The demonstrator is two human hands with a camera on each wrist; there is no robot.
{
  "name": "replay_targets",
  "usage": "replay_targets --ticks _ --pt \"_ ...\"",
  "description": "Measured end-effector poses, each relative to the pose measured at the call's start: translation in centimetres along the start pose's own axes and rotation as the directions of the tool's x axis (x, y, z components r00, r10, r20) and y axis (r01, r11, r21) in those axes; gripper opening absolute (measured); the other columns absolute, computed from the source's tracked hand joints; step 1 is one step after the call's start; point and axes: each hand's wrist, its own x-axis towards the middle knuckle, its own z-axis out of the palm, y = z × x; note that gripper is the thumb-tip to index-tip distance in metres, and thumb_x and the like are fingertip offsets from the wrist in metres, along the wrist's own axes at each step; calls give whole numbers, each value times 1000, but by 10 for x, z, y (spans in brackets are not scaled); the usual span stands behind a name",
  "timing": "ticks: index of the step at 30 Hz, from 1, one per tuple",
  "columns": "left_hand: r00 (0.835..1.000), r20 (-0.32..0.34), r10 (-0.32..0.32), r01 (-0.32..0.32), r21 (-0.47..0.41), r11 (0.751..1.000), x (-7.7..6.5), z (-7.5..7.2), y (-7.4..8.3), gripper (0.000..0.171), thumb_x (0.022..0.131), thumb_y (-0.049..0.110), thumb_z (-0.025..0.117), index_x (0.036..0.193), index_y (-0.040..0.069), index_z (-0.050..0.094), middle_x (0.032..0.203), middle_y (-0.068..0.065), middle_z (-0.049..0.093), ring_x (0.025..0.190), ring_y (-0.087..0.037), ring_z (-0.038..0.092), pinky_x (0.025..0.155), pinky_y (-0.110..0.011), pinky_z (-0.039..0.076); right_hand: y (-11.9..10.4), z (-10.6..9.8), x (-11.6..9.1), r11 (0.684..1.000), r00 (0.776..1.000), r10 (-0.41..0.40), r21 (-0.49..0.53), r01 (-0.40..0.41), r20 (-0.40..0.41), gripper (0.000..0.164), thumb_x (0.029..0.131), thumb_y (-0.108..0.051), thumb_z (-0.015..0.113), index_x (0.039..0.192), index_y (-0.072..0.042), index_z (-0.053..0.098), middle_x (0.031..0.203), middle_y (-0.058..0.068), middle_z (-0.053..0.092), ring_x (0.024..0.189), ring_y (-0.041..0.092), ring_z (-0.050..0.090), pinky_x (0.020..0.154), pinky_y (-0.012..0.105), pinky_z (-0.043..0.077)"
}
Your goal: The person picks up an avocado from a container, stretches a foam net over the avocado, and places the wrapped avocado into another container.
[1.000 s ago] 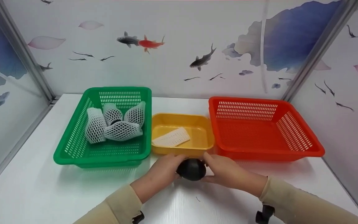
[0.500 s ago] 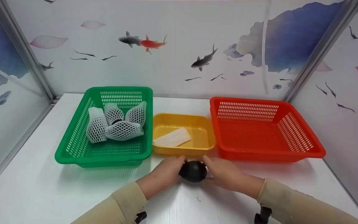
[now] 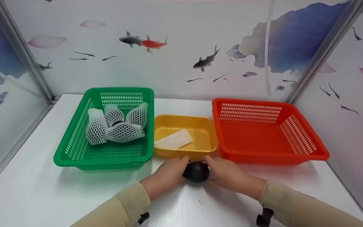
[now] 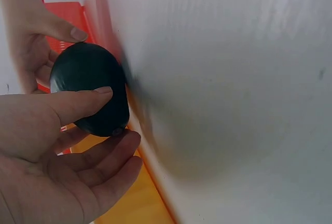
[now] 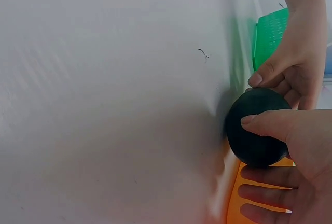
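Observation:
A dark green, nearly black avocado is between my two hands, just in front of the yellow tray. My left hand grips its left end, thumb on one side and fingers curled about the stem end in the left wrist view. From the opposite side my right hand holds it; in the right wrist view the thumb lies over the skin and the fingers reach beneath, fairly straight and spread.
A green basket at left holds several white foam-net sleeves with dark fruit showing in one. The yellow tray, with a flat foam net, stands in the middle. At right is a red basket. Walls enclose the white table.
The left hand has moved slightly right and closer round the avocado. The avocado has shifted a little to the right. Baskets and tray stay put.

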Motion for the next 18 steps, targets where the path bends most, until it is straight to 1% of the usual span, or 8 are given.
replay_targets --ticks 3,7,9,12,15,17,18 --pt "1000 6 0 0 3 1000 -2 -3 0 50 89 16 72 132 8 49 118 -10 63 105 -24 60 97 -40 47 -3 -4 2 998 998 52 28 -53 45 59 77 -26 84 122 -13 48 109 10 65 100 26 63 89 45 51" --pt "1000 8 -10 10 11 1000 -4 -5 -1 47 86 17 76 126 11 52 114 -8 64 101 -22 60 97 -39 47 -6 -7 4 987 983 133 68 -142 125 67 74 -31 86 126 -18 46 116 8 63 106 26 60 95 46 47" --pt "1000 6 -6 6 17 1000 -4 -6 -2 47 86 17 76 125 12 52 114 -8 64 101 -22 60 96 -39 47 -5 -8 3 988 983 133 64 -142 127 68 74 -33 86 126 -17 46 117 8 63 107 25 60 95 46 47" --pt "1000 15 -8 7 26 1000 -5 -7 -3 50 85 16 76 128 11 52 117 -8 63 104 -23 60 97 -39 47 -5 -9 1 991 988 111 58 -118 105 68 75 -33 85 128 -17 46 118 7 63 107 24 60 95 45 48" --pt "999 42 -33 32 25 999 -3 -9 -2 57 83 14 78 132 11 51 122 -8 62 109 -23 58 99 -40 45 -4 -11 0 994 993 90 59 -94 76 66 76 -34 84 127 -17 46 117 6 64 106 24 61 94 44 48" --pt "997 56 -49 48 23 999 -2 -12 0 59 81 14 80 133 11 51 122 -7 61 108 -23 57 99 -39 45 -4 -12 0 994 994 88 63 -92 72 66 77 -33 84 128 -18 45 117 5 63 106 23 61 94 43 48" --pt "997 56 -48 46 22 999 -1 -13 1 59 81 14 81 132 12 52 122 -7 62 108 -22 57 99 -39 45 -4 -13 0 994 994 85 61 -89 69 65 77 -33 83 127 -19 45 117 5 63 106 23 61 94 43 48"
